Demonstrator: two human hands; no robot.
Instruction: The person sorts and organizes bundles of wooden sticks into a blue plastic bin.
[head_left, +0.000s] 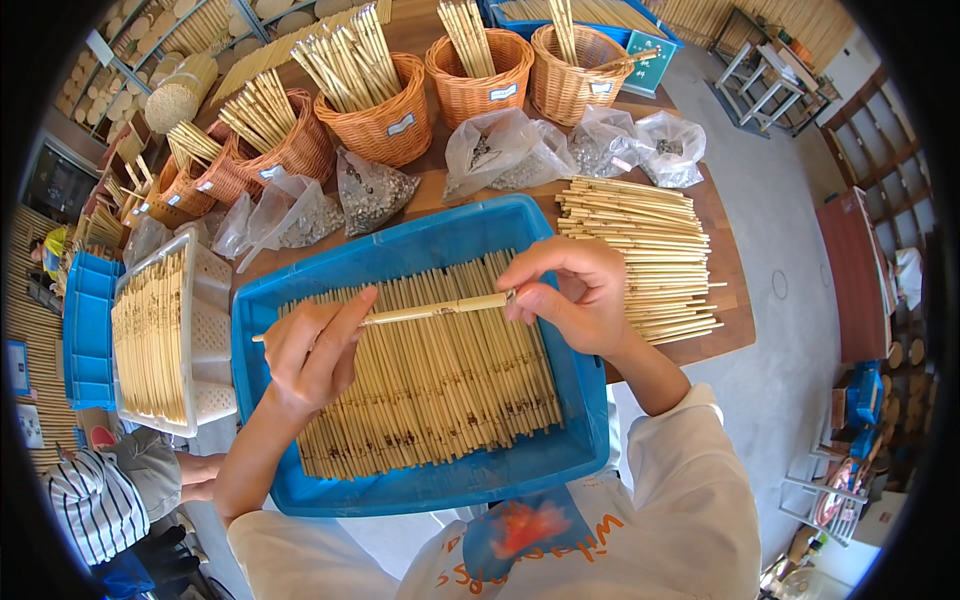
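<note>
A slender bamboo brush handle or stick (435, 310) is held nearly level between my two hands. My left hand (315, 349) grips its shaft, and the thin tip sticks out beyond the knuckles on the left. At the other end, my right hand (574, 289) pinches the stick with thumb and forefinger around a small metallic-looking piece (511, 295), partly hidden by the fingers. Below both hands sits a blue plastic tub (577, 420), where many similar bamboo sticks (442, 390) lie side by side. To the right, a pile of bamboo sticks (630, 255) rests on the wooden table (731, 300).
Wicker baskets (386, 127) of upright sticks line the back of the table. Clear plastic bags (375, 187) of small metallic-looking parts stand before them. At left are a white perforated crate (210, 337) of sticks and a person in a striped top (97, 502).
</note>
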